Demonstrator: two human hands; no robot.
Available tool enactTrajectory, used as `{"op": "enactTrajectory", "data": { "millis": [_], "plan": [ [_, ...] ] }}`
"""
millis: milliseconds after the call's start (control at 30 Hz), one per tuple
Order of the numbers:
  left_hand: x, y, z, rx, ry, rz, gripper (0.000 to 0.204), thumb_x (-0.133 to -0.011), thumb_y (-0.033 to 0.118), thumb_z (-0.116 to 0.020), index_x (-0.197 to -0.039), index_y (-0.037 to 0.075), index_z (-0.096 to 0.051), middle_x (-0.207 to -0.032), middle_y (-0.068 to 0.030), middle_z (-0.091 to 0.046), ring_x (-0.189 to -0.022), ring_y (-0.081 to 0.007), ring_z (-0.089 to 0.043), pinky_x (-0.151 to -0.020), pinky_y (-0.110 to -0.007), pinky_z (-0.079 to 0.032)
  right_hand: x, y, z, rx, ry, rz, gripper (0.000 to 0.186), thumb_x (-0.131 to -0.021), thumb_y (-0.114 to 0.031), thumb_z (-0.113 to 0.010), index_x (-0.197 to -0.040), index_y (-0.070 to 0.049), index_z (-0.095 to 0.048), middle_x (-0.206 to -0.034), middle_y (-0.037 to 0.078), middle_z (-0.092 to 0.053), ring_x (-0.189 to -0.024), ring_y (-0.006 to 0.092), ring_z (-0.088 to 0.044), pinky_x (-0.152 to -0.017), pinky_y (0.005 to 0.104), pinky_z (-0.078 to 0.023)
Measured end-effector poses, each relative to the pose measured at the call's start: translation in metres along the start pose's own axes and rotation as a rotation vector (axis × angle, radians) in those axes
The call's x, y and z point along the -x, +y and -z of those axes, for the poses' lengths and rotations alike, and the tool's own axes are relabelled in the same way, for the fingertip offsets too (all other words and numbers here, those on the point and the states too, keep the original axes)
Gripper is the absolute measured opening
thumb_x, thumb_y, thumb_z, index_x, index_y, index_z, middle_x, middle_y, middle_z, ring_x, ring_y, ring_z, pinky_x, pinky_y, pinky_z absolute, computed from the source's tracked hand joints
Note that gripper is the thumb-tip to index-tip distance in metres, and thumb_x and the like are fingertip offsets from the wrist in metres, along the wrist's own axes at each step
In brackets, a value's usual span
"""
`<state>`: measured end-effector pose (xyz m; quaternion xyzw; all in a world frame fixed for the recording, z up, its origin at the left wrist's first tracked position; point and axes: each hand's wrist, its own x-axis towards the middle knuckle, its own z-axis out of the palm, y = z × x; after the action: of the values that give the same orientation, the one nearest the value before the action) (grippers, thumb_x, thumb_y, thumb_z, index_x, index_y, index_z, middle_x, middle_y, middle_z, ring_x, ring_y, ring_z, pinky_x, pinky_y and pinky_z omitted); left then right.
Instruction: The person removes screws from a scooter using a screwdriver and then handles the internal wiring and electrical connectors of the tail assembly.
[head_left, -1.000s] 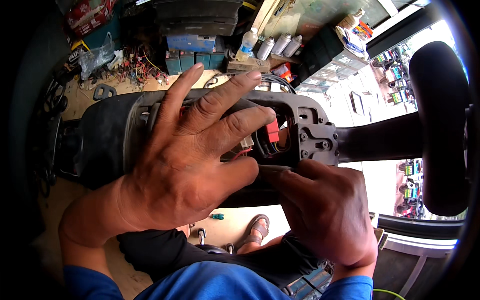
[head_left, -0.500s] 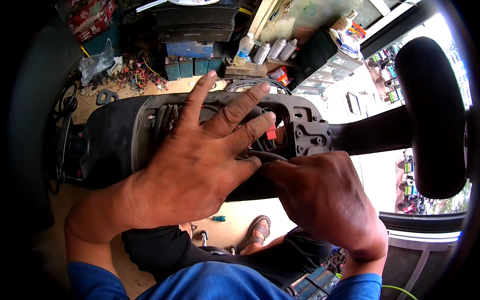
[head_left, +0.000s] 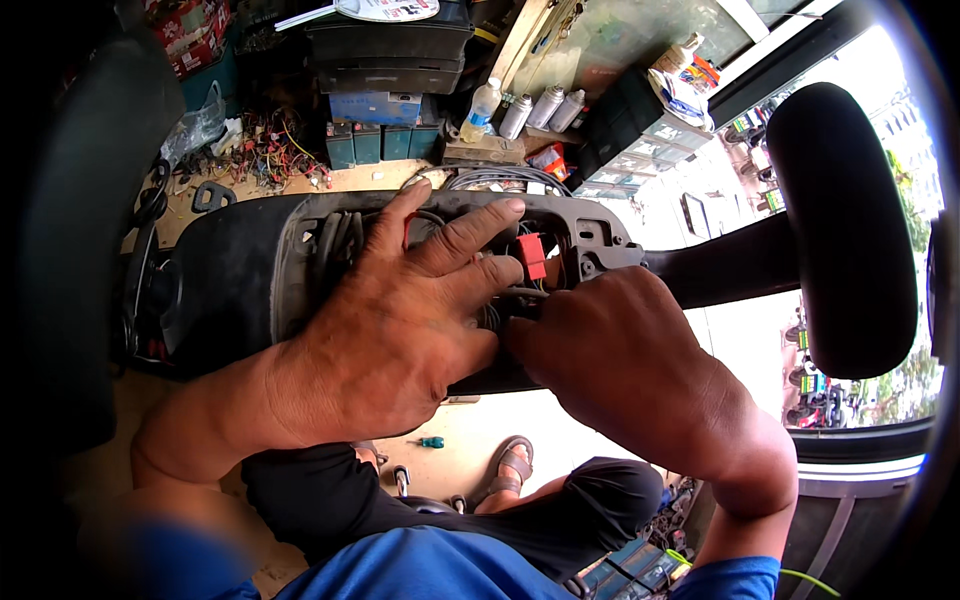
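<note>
A long black vehicle body [head_left: 225, 240], open at its top, lies crosswise in front of me. Bundled dark cables run inside the opening, and a red connector [head_left: 531, 257] shows near its right end. My left hand [head_left: 385, 320] is spread over the opening, fingers apart and slightly bent, its thumb out of sight. Close to its little finger, my right hand [head_left: 620, 350] is closed at the near edge around a dark cable [head_left: 522, 293]; its fingertips are hidden. Beyond the right hand, a metal bracket [head_left: 590, 232] joins a black arm [head_left: 720, 255].
A thick black padded bar [head_left: 840, 230] stands at the right. Behind are a plastic bottle [head_left: 482, 108], spray cans [head_left: 546, 107], green batteries [head_left: 397, 143], a black case [head_left: 390, 45] and tangled wires [head_left: 280, 145]. A green-handled screwdriver [head_left: 432, 442] lies on the floor near my foot.
My right hand has moved slightly left and up, nearer my left hand. The left fingers have drawn down and bent more. The red connector is more exposed.
</note>
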<state>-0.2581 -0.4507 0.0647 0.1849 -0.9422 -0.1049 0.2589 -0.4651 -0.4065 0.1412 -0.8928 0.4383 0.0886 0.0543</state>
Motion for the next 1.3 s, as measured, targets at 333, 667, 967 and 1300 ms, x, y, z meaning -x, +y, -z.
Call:
{"op": "enactTrajectory", "data": {
  "millis": [333,667,967,1300],
  "plan": [
    [0.005,-0.004,0.001,0.012,0.002,-0.052,0.023,-0.076,0.011,-0.070,-0.094,0.022,-0.079,-0.137,-0.0053,-0.061,-0.152,-0.0361,-0.039,-0.119,-0.070,-0.022,0.001,0.010,-0.014,-0.068,0.056,-0.001,0.005,-0.080,-0.009,-0.067,-0.079,-0.011,-0.072,-0.073,0.009,-0.070,-0.073,0.0291,-0.073,-0.061,0.0414,-0.056],
    [0.008,0.004,-0.005,-0.116,-0.010,-0.005,0.014,-0.080,0.013,-0.068,-0.092,0.015,-0.075,-0.139,-0.0111,-0.060,-0.153,-0.0362,-0.038,-0.119,-0.066,-0.023,0.013,-0.006,0.003,-0.122,0.144,-0.173,0.013,-0.086,-0.006,-0.071,-0.098,-0.009,-0.077,-0.079,0.011,-0.073,-0.071,0.0315,-0.073,-0.065,0.0400,-0.057],
    [0.005,0.007,-0.004,-0.120,-0.009,-0.001,0.002,-0.080,0.010,-0.068,-0.079,0.012,-0.068,-0.137,-0.0087,-0.062,-0.149,-0.0326,-0.044,-0.114,-0.061,-0.030,0.072,-0.055,-0.150,-1.514,0.334,-0.776,0.028,-0.099,-0.010,-0.071,-0.122,0.005,-0.069,-0.107,0.013,-0.077,-0.100,0.0212,-0.074,-0.092,0.0353,-0.059],
    [0.002,0.004,-0.004,-0.122,0.008,-0.022,0.003,-0.080,0.011,-0.066,-0.078,0.013,-0.068,-0.133,-0.0063,-0.063,-0.146,-0.0326,-0.046,-0.108,-0.058,-0.036,0.006,-0.063,-0.198,-2.476,0.922,-0.238,0.053,-0.093,-0.012,-0.072,-0.144,-0.008,-0.055,-0.135,0.007,-0.067,-0.131,0.0250,-0.061,-0.115,0.0480,-0.045]
  ]
}}
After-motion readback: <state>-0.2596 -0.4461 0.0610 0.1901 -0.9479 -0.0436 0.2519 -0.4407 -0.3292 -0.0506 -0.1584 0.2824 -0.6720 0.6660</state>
